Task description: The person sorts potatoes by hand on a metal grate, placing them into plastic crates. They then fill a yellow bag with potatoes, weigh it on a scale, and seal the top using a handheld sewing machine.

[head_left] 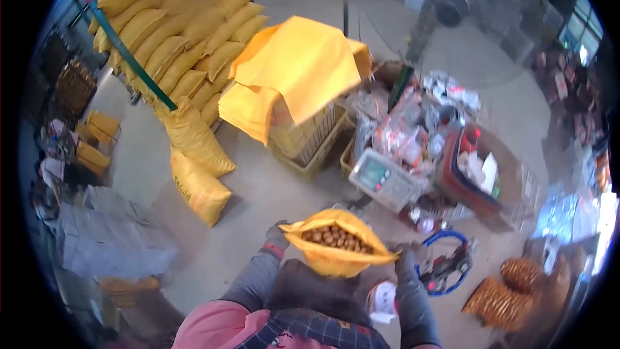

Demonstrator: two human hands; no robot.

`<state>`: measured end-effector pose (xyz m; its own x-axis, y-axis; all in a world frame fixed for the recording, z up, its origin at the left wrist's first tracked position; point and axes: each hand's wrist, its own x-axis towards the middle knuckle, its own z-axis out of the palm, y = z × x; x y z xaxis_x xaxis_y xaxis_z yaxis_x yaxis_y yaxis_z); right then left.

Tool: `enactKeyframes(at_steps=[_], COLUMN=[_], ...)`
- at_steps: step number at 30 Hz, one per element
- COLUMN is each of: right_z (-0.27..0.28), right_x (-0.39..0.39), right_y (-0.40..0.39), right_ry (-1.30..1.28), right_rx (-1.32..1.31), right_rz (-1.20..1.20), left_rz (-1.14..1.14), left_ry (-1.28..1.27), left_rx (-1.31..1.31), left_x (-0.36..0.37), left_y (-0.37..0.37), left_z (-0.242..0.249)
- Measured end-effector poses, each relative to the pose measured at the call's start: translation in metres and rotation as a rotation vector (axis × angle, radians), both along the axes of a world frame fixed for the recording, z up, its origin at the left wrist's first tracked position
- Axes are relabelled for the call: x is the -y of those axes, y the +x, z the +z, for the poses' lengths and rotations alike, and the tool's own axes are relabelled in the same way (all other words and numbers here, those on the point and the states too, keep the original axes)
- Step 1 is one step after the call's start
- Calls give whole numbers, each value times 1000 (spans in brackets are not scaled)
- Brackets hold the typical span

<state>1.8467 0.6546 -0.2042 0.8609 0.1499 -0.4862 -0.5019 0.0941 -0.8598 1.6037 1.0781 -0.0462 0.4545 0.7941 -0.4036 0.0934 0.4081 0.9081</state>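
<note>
An open yellow sack (pixel 329 266) stands in front of my body, its mouth spread wide. Many round brown nuts or similar pieces (pixel 339 238) show inside it. My left hand (pixel 278 234), in a dark glove, grips the left corner of the sack's rim. At the right corner, my right hand (pixel 405 253), also gloved, holds the rim. A grey scale display (pixel 385 179) is beyond the sack, up and to the right.
Filled yellow sacks (pixel 161 45) are stacked at the upper left; two more (pixel 200 184) lean nearer. Folded yellow sacks (pixel 300 64) cover a crate (pixel 307 136). Plastic bags (pixel 403 132), a cardboard box (pixel 516 184), a blue ring (pixel 445 236) and net bags (pixel 500 300) are at the right.
</note>
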Motion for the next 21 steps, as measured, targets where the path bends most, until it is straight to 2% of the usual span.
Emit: enactKeyframes(at_steps=[1,3,5,6,7,8,9,10,11,12,13,14,15,16,17,18,19,20,21], right_z=[-2,91,-27,28,77,114,129,150,172,191,206,219,225,227,186,228,304,319,331], right_x=[-6,-25,27,0,-22,-29,-28,-31,-38,-46,-51,-62,-77,-97,-74,-130,-217,-245,-265], right_y=[33,25,61,41,21,12,3,-11,-28,-48,-73,-95,-116,-135,-149,-162,-175,-174,-182], right_ry=[135,-78,205,185,207,138,128,116,108,95,85,95,129,197,566,311,30,35,30], right_rx=[-134,-66,505,242,18,-56,-52,-52,-42,-37,-38,-39,-29,-16,-24,-2,-23,64,136], right_rz=[-96,119,566,271,-83,-182,-208,-255,-322,-385,-441,-486,-520,-543,-394,-555,-697,-695,-696], left_rz=[378,119,195,305,405,389,363,205,133,58,137,-446,155,-223,-207,-25,313,261,23], left_ry=[-627,-445,-263,-126,11,77,139,6,-253,-524,-701,-74,-859,-66,736,231,-239,34,111], left_rx=[217,226,150,100,42,282,520,794,819,824,598,332,429,394,286,422,605,683,827], left_x=[-4,-25,-70,-102,-147,-195,-244,-287,-330,-366,-384,-451,-429,-490,-541,-512,-470,-454,-418], left_y=[22,20,-1,3,13,29,47,69,99,130,168,209,234,295,346,336,316,310,275], left_z=[20,-7,-6,14,56,88,126,172,204,227,245,108,203,74,-27,67,199,237,301])
